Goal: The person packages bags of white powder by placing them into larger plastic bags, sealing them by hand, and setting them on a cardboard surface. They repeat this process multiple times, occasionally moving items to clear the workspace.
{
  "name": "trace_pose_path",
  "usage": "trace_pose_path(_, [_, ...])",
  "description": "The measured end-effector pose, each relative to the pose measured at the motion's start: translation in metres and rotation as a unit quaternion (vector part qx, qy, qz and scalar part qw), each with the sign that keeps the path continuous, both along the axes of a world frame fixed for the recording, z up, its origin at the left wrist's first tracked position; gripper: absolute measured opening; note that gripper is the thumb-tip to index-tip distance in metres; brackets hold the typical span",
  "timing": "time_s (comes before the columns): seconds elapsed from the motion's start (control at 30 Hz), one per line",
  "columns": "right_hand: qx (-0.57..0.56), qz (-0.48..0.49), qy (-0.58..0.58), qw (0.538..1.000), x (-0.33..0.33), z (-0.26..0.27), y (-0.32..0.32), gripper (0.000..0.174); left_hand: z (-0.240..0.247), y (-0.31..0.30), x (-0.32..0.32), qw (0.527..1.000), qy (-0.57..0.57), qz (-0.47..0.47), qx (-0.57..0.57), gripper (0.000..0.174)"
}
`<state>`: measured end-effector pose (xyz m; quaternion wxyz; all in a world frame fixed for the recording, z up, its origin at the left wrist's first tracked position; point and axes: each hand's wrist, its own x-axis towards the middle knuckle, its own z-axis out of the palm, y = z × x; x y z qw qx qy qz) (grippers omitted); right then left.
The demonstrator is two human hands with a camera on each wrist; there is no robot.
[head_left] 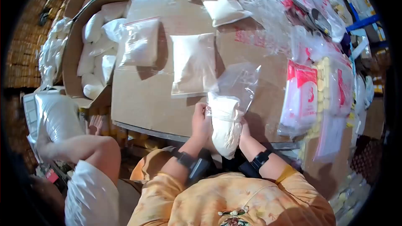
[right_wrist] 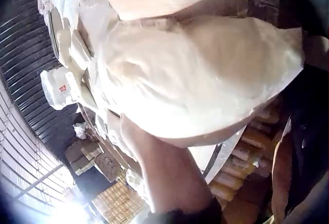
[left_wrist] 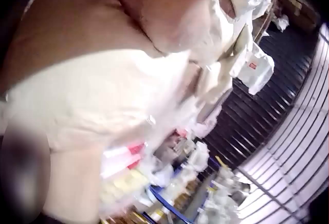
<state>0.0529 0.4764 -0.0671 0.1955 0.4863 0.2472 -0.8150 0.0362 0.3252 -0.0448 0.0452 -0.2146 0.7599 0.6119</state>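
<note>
Powder bag (head_left: 226, 127) upright btwn both grips, just off near edge of cardboard-topped table (head_left: 142, 100). Left hand (head_left: 201, 122) grasps bag's left side, right hand (head_left: 244, 128) its right. Bag's clear top sticks up above both grips.

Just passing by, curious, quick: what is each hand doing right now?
Left hand: grips the clear plastic bag of white powder near its neck.
Right hand: holds the same bag, fingers mostly hidden.

White powder bag (head_left: 226, 125) (clear top)
</note>
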Motion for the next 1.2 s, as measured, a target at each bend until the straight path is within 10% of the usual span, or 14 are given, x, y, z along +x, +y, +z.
trace_pose_path(0.1, [0.441, 0.155, 0.165, 0.869, 0.0, -0.012, 0.003, 0.012, -0.016, -0.005, 0.01, 0.996, 0.005, -0.024, -0.087, 0.014])
trace_pose_path(0.43, [0.621, 0.371, 0.437, 0.535, 0.003, 0.011, 0.035, 0.014, -0.018, 0.006, 0.025, 0.991, -0.019, -0.006, -0.129, 0.018])
trace_pose_path(0.57, [0.658, 0.386, 0.371, 0.53, -0.004, 0.017, 0.025, 0.015, -0.021, 0.01, 0.026, 0.994, -0.008, 0.002, -0.112, 0.019])
trace_pose_path(0.73, [0.671, 0.429, 0.234, 0.557, 0.019, -0.008, 0.039, 0.015, -0.027, 0.014, 0.027, 0.99, 0.013, -0.029, -0.14, 0.018])
trace_pose_path(0.77, [0.577, 0.397, 0.202, 0.685, 0.022, -0.01, 0.037, 0.011, -0.029, 0.014, 0.027, 0.987, 0.027, -0.051, -0.151, 0.019])
trace_pose_path(0.93, [0.292, 0.074, 0.162, 0.94, 0.027, -0.037, 0.015, 0.024, -0.025, 0.019, 0.02, 0.996, -0.021, -0.022, -0.088, 0.023])
trace_pose_path(1.03, [0.293, 0.109, 0.191, 0.931, 0.029, -0.038, 0.012, 0.027, -0.056, 0.016, 0.018, 0.982, -0.118, 0.001, 0.145, 0.021])
trace_pose_path(1.1, [0.24, 0.144, 0.146, 0.949, 0.018, -0.011, 0.012, 0.029, -0.041, 0.007, 0.016, 0.893, -0.227, 0.084, 0.38, 0.022])
trace_pose_path(1.2, [0.057, 0.043, 0.023, 0.997, 0.006, 0.025, -0.002, 0.032, -0.037, -0.001, 0.032, 0.889, -0.237, 0.015, 0.393, 0.026])
